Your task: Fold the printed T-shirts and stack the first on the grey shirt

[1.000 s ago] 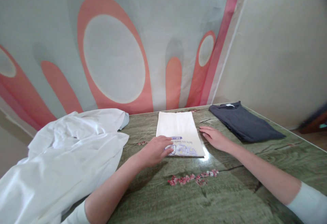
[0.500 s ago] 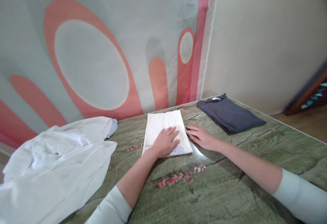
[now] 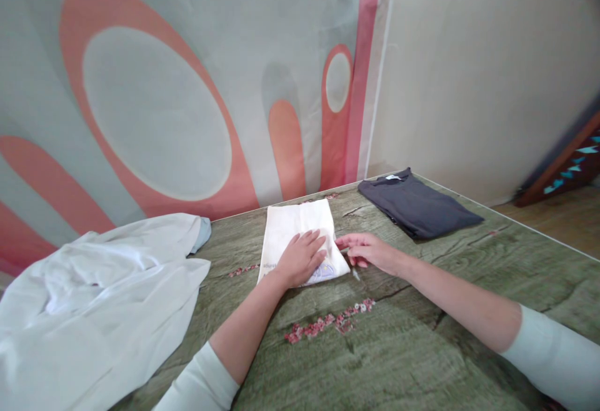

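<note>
At the bottom of the frame two pale sleeves enter, one at lower centre-left and one at the lower right corner, and bare forearms run from them up and inward across the green wood-grain table (image 3: 422, 361). Between the forearms a printed sprig of pink flowers (image 3: 328, 322) lies on the tabletop.

The left hand (image 3: 302, 258) rests palm down at the middle of the frame, wrist straight, fingers extended and slightly spread. It lies flat on the near end of the folded white garment (image 3: 300, 227), just left of a small blue print at the garment's near right corner. The right hand (image 3: 370, 252) comes in from the right, knuckles up, with its fingers (image 3: 345, 243) curled and drawn together at the garment's right edge. They touch the cloth there, but whether they actually pinch it cannot be told.

The garment lies lengthwise at the centre, its far end near the table's back edge. To the left a loose heap of white cloth (image 3: 94, 292) spreads toward the lower left corner. At the upper right of the table, well apart from the hands, lies a folded dark grey shirt (image 3: 417, 206). Behind stands a grey wall hanging (image 3: 154, 105) with coral ovals.
</note>
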The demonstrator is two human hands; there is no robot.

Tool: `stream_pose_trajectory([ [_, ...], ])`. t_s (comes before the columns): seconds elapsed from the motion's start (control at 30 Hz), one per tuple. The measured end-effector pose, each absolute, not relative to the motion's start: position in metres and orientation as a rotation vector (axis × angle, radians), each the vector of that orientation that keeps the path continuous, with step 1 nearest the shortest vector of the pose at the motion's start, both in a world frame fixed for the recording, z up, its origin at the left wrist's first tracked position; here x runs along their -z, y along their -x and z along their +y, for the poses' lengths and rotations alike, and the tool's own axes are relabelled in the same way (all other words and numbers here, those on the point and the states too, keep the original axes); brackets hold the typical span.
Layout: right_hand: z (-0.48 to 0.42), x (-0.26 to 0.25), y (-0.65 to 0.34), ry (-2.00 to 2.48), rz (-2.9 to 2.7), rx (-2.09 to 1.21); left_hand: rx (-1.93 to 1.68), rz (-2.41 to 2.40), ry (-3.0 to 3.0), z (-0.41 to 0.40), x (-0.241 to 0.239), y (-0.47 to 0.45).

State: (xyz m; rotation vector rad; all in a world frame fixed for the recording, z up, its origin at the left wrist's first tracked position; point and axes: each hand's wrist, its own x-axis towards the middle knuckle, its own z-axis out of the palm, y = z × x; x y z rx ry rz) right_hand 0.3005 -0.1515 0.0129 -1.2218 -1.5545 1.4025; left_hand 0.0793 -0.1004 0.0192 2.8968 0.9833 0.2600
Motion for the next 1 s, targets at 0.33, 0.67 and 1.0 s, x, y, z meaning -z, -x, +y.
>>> stream_pose_trajectory([
  [0.33,-0.159,-0.014,-0.306,1.114,-1.614,-1.721,-0.257,0.988,-2.876,-0.102,-0.021,-0.081],
  [0.67,-0.159,-0.016,-0.311,1.281,-1.768,-1.564,-0.251,1.005,-2.864,-0.101,-0.020,-0.080],
  [1.0,-0.159,-0.016,-0.308,1.414,-2.031,-0.637,-0.219,0.975,-2.925,-0.105,-0.022,-0.080],
])
